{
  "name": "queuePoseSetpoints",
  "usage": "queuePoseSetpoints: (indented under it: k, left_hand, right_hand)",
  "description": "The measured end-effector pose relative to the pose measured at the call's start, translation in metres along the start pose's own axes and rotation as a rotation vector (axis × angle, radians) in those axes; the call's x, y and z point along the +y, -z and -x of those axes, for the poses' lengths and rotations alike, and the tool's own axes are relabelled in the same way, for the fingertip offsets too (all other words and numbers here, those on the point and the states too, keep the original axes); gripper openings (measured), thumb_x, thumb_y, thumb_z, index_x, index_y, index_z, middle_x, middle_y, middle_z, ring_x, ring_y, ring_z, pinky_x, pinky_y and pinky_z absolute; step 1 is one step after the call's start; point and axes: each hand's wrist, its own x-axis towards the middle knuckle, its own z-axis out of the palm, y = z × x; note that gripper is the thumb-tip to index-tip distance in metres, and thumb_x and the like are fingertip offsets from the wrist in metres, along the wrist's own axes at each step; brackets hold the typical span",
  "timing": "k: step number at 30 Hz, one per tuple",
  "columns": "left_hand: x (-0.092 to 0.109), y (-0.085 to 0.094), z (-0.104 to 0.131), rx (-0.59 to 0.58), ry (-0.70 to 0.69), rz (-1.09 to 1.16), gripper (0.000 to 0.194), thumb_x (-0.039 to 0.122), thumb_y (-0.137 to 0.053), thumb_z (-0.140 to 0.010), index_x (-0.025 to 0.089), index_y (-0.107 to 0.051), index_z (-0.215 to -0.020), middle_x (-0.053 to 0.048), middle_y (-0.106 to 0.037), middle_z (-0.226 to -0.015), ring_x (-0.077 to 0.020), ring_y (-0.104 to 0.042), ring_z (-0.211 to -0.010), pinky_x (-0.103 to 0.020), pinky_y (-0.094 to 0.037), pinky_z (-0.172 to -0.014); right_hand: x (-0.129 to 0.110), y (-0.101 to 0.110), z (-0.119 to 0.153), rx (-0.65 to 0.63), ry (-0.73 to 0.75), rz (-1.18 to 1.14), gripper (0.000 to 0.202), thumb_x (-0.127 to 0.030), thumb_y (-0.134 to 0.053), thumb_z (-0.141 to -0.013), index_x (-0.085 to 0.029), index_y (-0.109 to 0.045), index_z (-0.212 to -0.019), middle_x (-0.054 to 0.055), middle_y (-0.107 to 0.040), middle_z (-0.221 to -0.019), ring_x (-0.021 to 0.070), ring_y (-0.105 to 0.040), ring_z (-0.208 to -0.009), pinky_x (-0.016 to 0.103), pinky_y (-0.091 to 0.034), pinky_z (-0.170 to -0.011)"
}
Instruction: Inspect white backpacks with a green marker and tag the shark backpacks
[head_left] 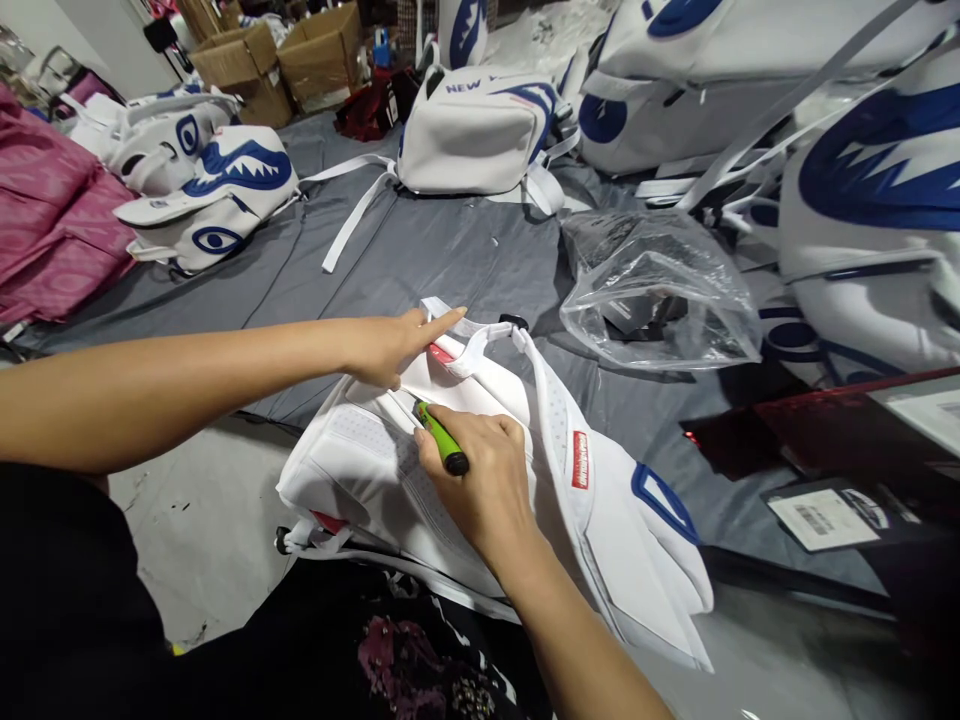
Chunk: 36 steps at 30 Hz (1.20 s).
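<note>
The person's right hand [480,470] is curled firmly around a green-handled tool [442,437], its smooth, rounded grip ending in a black cap and its thin shaft pointing at the work. Just beyond the shaft, the left hand [390,345] has its fingers parted, one stretched along a white strap and another down on the panel; whether they pinch anything cannot be told. Under both hands lies the white backpack [375,475], on its side at the near edge of the tabletop [450,235], its smooth, leather-like skin broken by dotted, padded panels, a jagged, fin-like end and a blue-rimmed eye patch. Three red patches show on it, one a lettered label [580,460] on the strap. The tabletop wears a creased, dark grey sheet. Past the backpack sits one crinkled, clear plastic bag [660,290] with dark contents, and to its right one card tag [825,515] with a barcode. Farther out stand one boxy white bag [476,130] with blue lettering, one bag with jagged teeth [217,195] at the left, rumpled pink material [60,200], two open cardboard boxes [322,60], and at the right overlapping white-and-blue bags [870,200], too layered to count.
</note>
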Motion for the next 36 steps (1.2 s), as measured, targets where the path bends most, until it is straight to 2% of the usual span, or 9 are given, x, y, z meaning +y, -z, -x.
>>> queuePoseSetpoints:
  k: [4,8,13,18,22,26,29,36]
  left_hand:
    - [0.002,0.004,0.002,-0.025,0.036,-0.051,0.114,0.024,-0.064,-0.078,0.035,0.020,-0.154,-0.016,-0.041,-0.145,-0.0198,-0.061,-0.087,-0.031,-0.048,-0.077]
    - [-0.003,0.001,0.001,-0.002,-0.044,-0.031,0.110,0.024,-0.063,-0.080,0.034,0.017,-0.155,-0.015,-0.047,-0.137,-0.0197,-0.060,-0.089,-0.030,-0.047,-0.078]
    - [-0.009,-0.005,-0.006,0.014,-0.066,0.008,0.110,0.022,-0.062,-0.080,0.036,0.018,-0.154,-0.014,-0.044,-0.139,-0.0207,-0.061,-0.092,-0.031,-0.047,-0.081]
    - [-0.010,-0.006,-0.013,0.023,-0.077,-0.007,0.112,0.020,-0.064,-0.079,0.036,0.017,-0.154,-0.013,-0.046,-0.135,-0.0186,-0.060,-0.088,-0.028,-0.047,-0.076]
    - [-0.011,-0.009,-0.015,0.041,-0.091,-0.019,0.110,0.019,-0.063,-0.078,0.034,0.014,-0.155,-0.013,-0.048,-0.132,-0.0163,-0.059,-0.083,-0.026,-0.047,-0.072]
    - [-0.010,-0.009,-0.015,0.037,-0.078,-0.023,0.107,0.020,-0.062,-0.079,0.034,0.012,-0.156,-0.014,-0.047,-0.134,-0.0170,-0.060,-0.085,-0.026,-0.047,-0.072]
    - [-0.009,-0.009,-0.015,0.026,-0.071,-0.015,0.107,0.019,-0.061,-0.079,0.033,0.012,-0.156,-0.014,-0.046,-0.136,-0.0175,-0.061,-0.086,-0.026,-0.047,-0.073]
    - [-0.010,-0.009,-0.014,0.033,-0.083,-0.019,0.103,0.017,-0.059,-0.081,0.033,0.010,-0.156,-0.015,-0.044,-0.139,-0.0196,-0.062,-0.091,-0.027,-0.047,-0.075]
  right_hand:
    - [0.001,0.000,-0.001,0.001,0.060,-0.082,0.023,-0.023,-0.060,-0.088,-0.019,-0.071,-0.108,0.003,-0.078,-0.090,0.0197,-0.067,-0.076,0.037,-0.036,-0.083]
    - [0.005,-0.007,-0.008,-0.051,0.073,-0.144,0.025,-0.022,-0.062,-0.086,-0.019,-0.071,-0.109,0.003,-0.077,-0.084,0.0185,-0.066,-0.070,0.036,-0.040,-0.080]
    - [0.009,-0.016,-0.017,-0.093,0.088,-0.134,0.026,-0.023,-0.060,-0.087,-0.017,-0.071,-0.110,0.004,-0.076,-0.077,0.0192,-0.067,-0.067,0.036,-0.041,-0.078]
    - [0.010,-0.014,-0.017,-0.060,0.065,-0.052,0.024,-0.021,-0.056,-0.089,-0.017,-0.072,-0.107,0.005,-0.075,-0.075,0.0199,-0.068,-0.068,0.038,-0.040,-0.078]
    - [0.010,-0.015,-0.018,-0.105,0.061,-0.094,0.024,-0.021,-0.057,-0.088,-0.018,-0.071,-0.107,0.004,-0.075,-0.076,0.0198,-0.068,-0.068,0.037,-0.041,-0.076]
    - [0.010,-0.016,-0.021,-0.096,0.037,-0.071,0.024,-0.021,-0.057,-0.088,-0.019,-0.071,-0.108,0.004,-0.075,-0.076,0.0203,-0.067,-0.067,0.038,-0.043,-0.076]
    - [0.011,-0.013,-0.021,-0.137,0.036,-0.094,0.021,-0.020,-0.060,-0.086,-0.022,-0.072,-0.105,0.002,-0.073,-0.072,0.0194,-0.065,-0.064,0.036,-0.045,-0.073]
    - [0.014,-0.012,-0.017,-0.069,-0.004,-0.137,0.020,-0.019,-0.065,-0.085,-0.020,-0.065,-0.105,0.003,-0.076,-0.091,0.0199,-0.065,-0.073,0.037,-0.049,-0.078]
